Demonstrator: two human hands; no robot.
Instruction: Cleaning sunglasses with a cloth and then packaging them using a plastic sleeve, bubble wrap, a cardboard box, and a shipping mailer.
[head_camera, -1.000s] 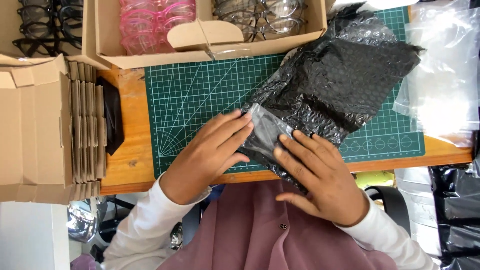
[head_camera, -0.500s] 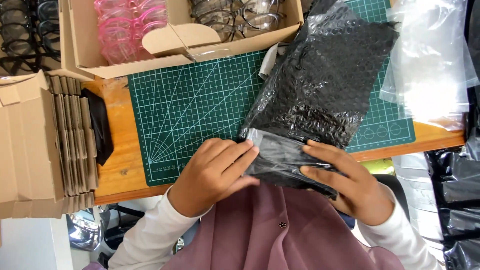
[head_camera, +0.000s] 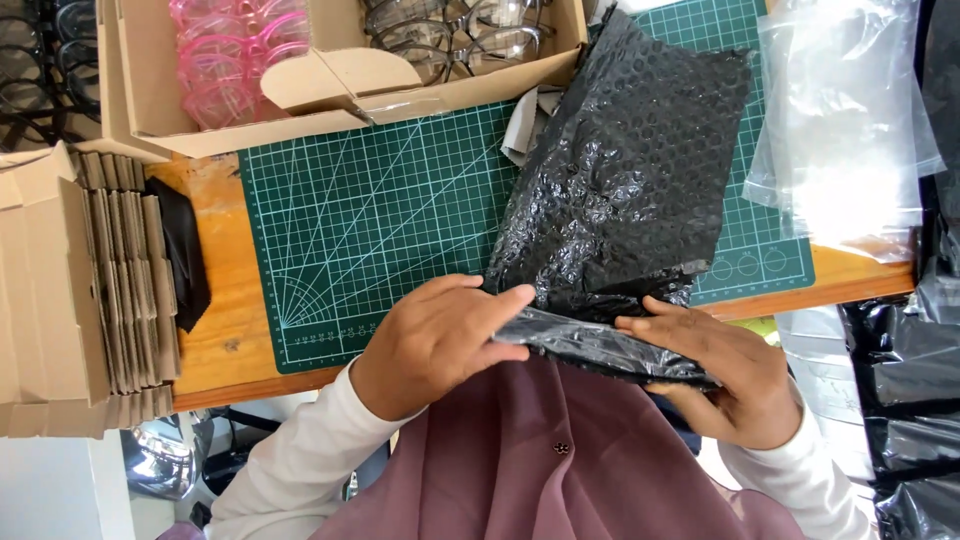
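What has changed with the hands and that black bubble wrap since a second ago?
Both hands, the left hand and right hand, have drawn back from the green cutting mat to the table's near edge, pulling the black bubble wrap with them. Its near end is now folded into a flat bundle pinched between them. The cardboard box of glasses and clear bags appear unmoved on the table.
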